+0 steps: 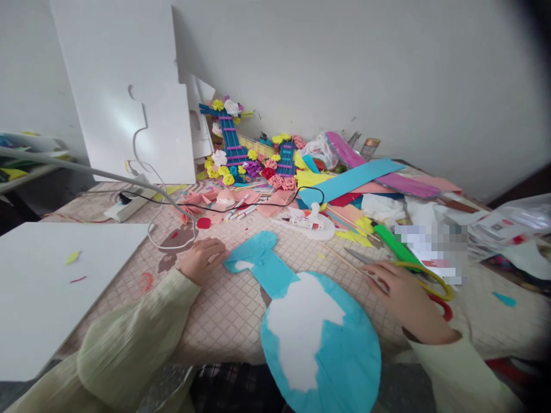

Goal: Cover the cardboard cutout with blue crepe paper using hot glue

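A white board cutout, shaped with a round body and a narrow neck, lies face up with blue crepe paper folded over its rim. Its round end hangs past the table's front edge. My left hand is at the left tip of the neck's head, fingers together and curled at the blue edge. To the right, my right hand closes over the middle of a pair of scissors with yellow and red handles. The blades point up and left, beside a thin wooden stick.
A glue gun rests on a white pad behind the cutout. Flower-decorated blue guitar shapes lean by the wall. Crepe paper strips and a green cutter lie right. A power strip, cables and white board are left.
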A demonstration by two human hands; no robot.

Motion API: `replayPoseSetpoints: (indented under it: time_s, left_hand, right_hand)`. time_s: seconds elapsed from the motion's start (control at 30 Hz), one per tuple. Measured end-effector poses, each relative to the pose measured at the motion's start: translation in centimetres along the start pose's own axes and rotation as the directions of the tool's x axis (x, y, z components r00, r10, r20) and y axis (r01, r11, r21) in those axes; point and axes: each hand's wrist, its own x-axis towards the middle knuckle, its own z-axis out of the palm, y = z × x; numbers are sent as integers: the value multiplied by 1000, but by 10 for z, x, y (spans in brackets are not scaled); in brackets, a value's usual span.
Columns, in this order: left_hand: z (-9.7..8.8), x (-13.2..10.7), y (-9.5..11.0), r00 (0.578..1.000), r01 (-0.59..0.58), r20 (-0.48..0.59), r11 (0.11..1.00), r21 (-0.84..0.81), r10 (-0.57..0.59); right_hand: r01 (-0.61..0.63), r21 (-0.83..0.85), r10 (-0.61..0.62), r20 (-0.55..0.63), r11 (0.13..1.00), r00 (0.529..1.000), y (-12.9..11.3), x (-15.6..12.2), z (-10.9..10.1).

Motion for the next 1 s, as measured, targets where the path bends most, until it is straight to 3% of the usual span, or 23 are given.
replayPoseSetpoints:
  time_s: [0.23,0.5,0.57,0.8,1.0]
  left_hand:
    - [19,16,22,989,-119,99,986,121,107]
    - [23,16,30,965,-194,208,970,144,162]
    - [21,18,31,966,-168,217,979,117,140]
    - [18,29,28,963,110,257,990,-84,-85]
    - [15,17,10,989,36,143,997,-66,-26]
  right_hand:
    - [39,150,-68,194,988,979,-44,-5,-1]
    - [0,164,-37,227,986,973,-38,-19,-3]
    - [9,167,-50,243,986,969,-38,-22,-2]
    - [23,200,-66,210,979,975,-41,-28,1]
    - [16,208,-58,198,978,979,-37,-35,0]
